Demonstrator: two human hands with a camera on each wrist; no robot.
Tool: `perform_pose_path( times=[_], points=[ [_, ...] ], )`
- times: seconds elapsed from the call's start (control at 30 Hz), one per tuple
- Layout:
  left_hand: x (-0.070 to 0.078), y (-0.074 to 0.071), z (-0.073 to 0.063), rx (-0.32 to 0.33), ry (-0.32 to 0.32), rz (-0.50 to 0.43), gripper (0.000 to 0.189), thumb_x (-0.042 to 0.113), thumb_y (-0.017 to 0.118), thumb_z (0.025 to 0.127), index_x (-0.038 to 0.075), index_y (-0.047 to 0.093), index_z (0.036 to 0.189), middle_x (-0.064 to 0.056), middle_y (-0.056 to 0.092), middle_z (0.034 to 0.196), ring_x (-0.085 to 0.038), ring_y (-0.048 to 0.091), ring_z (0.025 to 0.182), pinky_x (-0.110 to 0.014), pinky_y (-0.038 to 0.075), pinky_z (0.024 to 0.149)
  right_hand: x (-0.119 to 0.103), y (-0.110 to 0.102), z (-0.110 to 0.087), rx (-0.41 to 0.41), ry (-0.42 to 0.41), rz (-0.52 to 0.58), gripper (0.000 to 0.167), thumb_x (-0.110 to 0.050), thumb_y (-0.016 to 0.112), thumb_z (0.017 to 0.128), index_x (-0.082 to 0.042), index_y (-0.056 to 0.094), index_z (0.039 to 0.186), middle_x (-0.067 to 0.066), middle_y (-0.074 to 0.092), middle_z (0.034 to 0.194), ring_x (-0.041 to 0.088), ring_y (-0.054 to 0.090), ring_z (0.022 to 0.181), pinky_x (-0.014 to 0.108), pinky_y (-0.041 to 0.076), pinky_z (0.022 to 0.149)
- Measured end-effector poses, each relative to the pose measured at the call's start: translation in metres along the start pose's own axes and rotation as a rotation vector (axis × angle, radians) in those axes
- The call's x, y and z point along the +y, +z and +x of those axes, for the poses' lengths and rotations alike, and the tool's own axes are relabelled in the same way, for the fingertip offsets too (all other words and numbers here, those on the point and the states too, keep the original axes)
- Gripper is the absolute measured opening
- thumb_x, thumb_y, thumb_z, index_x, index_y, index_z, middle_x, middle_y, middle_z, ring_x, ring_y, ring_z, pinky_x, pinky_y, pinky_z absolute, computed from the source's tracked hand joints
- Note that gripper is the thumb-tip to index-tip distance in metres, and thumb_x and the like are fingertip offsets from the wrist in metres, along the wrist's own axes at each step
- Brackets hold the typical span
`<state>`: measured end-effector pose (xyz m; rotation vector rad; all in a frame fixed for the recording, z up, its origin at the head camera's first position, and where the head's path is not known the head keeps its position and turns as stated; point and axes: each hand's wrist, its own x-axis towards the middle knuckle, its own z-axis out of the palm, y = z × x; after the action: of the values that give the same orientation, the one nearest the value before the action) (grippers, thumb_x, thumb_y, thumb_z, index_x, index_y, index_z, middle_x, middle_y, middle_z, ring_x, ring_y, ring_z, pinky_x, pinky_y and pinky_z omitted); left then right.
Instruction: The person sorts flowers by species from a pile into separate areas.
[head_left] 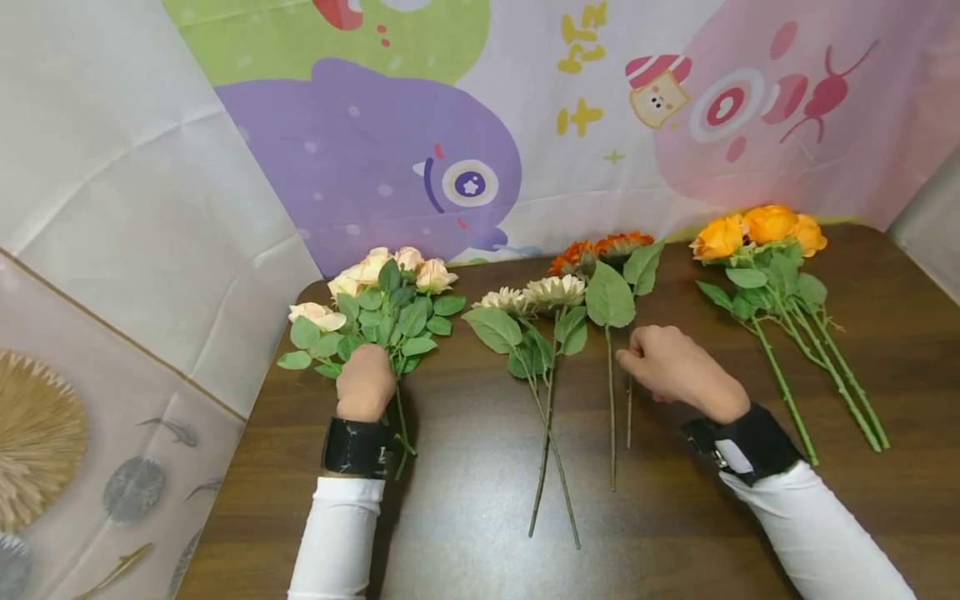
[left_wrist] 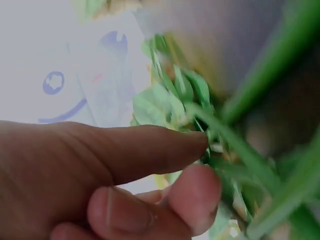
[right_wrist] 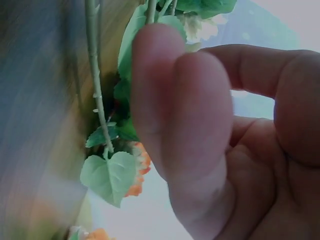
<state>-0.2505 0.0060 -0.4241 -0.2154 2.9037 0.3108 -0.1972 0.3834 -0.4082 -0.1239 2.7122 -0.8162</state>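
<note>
Head view: peach roses spread just beyond the left fingers.

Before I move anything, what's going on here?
A person is working at a brown table. The left grip is curled over the peach roses; the right grip is by the red-orange flowers. Whether either holds a stem is unclear. The cream flowers lie between the two; the orange roses lie off to the right.

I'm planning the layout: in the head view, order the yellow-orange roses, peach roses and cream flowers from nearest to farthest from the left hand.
1. Peach roses, right at the left hand
2. Cream flowers, to its right
3. Yellow-orange roses, far right
</note>
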Motion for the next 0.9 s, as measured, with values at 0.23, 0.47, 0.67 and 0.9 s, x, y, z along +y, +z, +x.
perform_pose_path(
  times=[0.23,0.47,0.67,0.9],
  points=[
    [-0.008,-0.006,0.0,0.004,0.011,0.003,0.027,-0.008,0.045,0.095,-0.004,0.061,0.074,-0.023,0.059,0.069,-0.034,0.059,0.055,-0.041,0.045,0.047,-0.006,-0.001,-0.002,-0.009,-0.011,-0.018,0.033,-0.026,0.05,0.1,-0.011,0.049,0.07,0.0,0.05,0.054,0.017,0.056,0.046,0.03,0.041,0.049],
    [-0.012,-0.004,0.004,0.062,0.083,0.006,0.02,-0.006,0.046,0.094,-0.009,0.064,0.086,-0.031,0.064,0.082,-0.043,0.064,0.066,-0.052,0.053,0.054,-0.01,-0.002,-0.004,0.0,-0.026,-0.032,0.033,-0.027,0.051,0.1,-0.011,0.05,0.071,0.001,0.053,0.054,0.017,0.055,0.047,0.031,0.039,0.05],
    [-0.01,-0.007,0.003,0.122,0.129,-0.048,0.021,-0.002,0.042,0.096,-0.008,0.06,0.087,-0.03,0.062,0.08,-0.042,0.063,0.063,-0.05,0.051,0.052,-0.015,-0.003,-0.007,0.039,-0.059,-0.048,0.033,-0.028,0.052,0.1,-0.011,0.05,0.071,0.001,0.051,0.055,0.016,0.052,0.048,0.03,0.037,0.051],
    [0.005,-0.019,-0.012,0.281,0.213,-0.114,0.019,0.004,0.039,0.1,-0.006,0.054,0.094,-0.021,0.053,0.067,-0.037,0.057,0.053,-0.041,0.04,0.043,-0.025,-0.001,-0.014,0.141,-0.17,-0.011,0.022,-0.019,0.056,0.099,-0.01,0.054,0.079,-0.001,0.046,0.063,0.013,0.046,0.054,0.03,0.036,0.055]
  ],
)
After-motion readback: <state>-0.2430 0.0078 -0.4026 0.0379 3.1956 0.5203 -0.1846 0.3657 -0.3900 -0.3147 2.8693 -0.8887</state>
